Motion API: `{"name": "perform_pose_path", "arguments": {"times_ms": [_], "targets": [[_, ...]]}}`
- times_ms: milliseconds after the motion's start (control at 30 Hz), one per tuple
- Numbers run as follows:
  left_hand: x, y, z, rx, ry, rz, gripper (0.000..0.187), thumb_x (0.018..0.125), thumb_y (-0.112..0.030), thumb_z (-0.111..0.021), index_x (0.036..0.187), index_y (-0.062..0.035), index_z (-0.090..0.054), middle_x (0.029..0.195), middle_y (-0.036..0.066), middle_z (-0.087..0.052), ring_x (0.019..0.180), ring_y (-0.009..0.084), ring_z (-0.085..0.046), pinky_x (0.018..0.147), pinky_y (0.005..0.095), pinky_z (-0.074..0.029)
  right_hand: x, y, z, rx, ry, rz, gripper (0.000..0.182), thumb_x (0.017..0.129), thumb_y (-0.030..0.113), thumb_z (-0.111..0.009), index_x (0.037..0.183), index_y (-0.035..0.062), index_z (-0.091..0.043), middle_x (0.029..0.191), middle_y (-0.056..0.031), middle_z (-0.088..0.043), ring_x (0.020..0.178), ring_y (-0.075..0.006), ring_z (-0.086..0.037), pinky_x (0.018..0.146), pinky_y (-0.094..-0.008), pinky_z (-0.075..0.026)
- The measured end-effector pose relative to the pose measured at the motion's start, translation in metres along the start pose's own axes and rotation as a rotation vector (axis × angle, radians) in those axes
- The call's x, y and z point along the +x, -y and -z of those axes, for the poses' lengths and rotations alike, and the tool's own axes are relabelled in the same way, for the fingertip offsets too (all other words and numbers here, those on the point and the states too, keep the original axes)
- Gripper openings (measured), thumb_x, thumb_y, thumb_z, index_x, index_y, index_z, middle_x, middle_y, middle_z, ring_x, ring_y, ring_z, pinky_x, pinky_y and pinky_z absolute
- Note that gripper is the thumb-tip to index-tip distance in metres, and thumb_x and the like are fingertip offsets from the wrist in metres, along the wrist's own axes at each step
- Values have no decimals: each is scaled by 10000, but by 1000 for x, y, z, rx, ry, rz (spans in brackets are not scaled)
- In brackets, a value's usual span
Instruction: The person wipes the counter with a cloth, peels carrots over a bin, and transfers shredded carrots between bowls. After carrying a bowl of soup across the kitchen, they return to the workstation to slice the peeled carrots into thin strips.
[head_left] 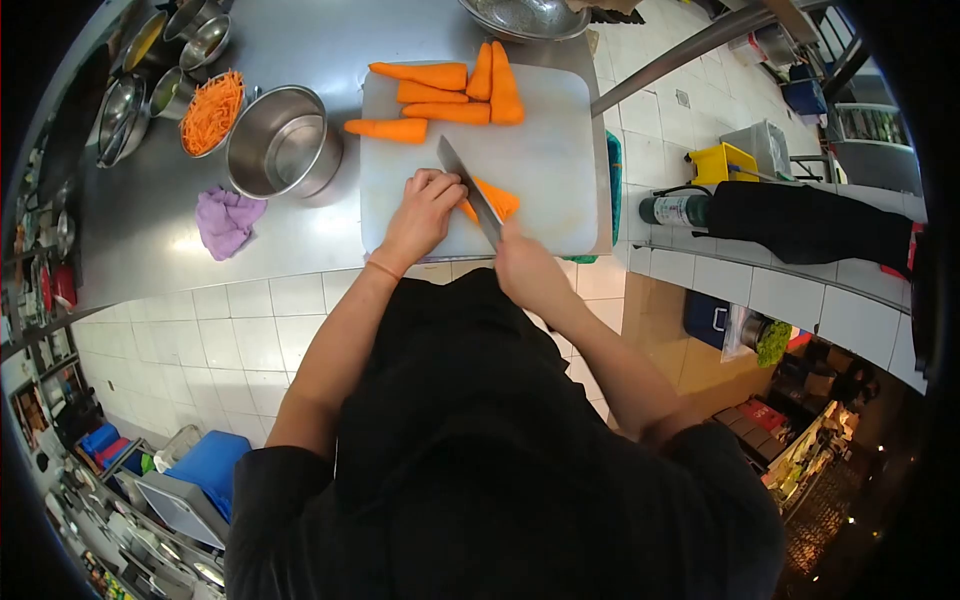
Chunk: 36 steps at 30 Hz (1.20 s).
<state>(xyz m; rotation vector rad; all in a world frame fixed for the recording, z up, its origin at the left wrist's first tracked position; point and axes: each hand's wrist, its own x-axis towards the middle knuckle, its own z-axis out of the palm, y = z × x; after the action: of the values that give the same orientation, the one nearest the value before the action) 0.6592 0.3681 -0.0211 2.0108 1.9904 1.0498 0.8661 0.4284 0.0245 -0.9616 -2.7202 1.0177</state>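
Peeled orange carrot piece (pixel 497 200), slanted, lies on the white plastic cutting board (pixel 540 150) at frame centre. Left hand (pixel 425 210) fingers curled, pressing down on it. Right hand (pixel 525 265) clenched around the steel kitchen knife (pixel 468 190); handle hidden in the fist. Carrot's near end covered by hand and blade.

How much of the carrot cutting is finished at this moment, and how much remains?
Done: a bowl of shredded carrot stands left of the cutting board. In hand: the left hand steadies a carrot piece while the right hand holds the knife on it. Left: six peeled carrots at the board's far edge.
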Motion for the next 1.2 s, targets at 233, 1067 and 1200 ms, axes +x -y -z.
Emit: {"name": "perform_pose_path", "arguments": {"times_ms": [233,1067,1200], "targets": [[1,1,-1,-40,-92,46,225,799,-1,-649,1009,-83,-655,1101,49,-636,1047,296,-544,935,385,-473,35,13,5,28,47,-146,170,926,60,-475,1044,-55,-431,757,-316,-638,723,-506,-640,665,-602,-491],[3,8,10,7,-80,-56,232,785,23,-658,1003,-58,-658,1078,73,-653,1037,302,-588,938,400,-492,22,22,29,-72,203,-178,216,926,71,-507,1093,-42,-430,792,-315,-646,770,-490,-651,689,-589,-497],[-1,11,7,32,-86,-55,245,772,18,-640,1002,-65,-665,1094,65,-661,1042,276,-592,914,375,-493,1,28,49,-60,227,-161,172,932,81,-485,1048,-32,-430,790,-319,-645,774,-492,-652,681,-596,-497]]}}
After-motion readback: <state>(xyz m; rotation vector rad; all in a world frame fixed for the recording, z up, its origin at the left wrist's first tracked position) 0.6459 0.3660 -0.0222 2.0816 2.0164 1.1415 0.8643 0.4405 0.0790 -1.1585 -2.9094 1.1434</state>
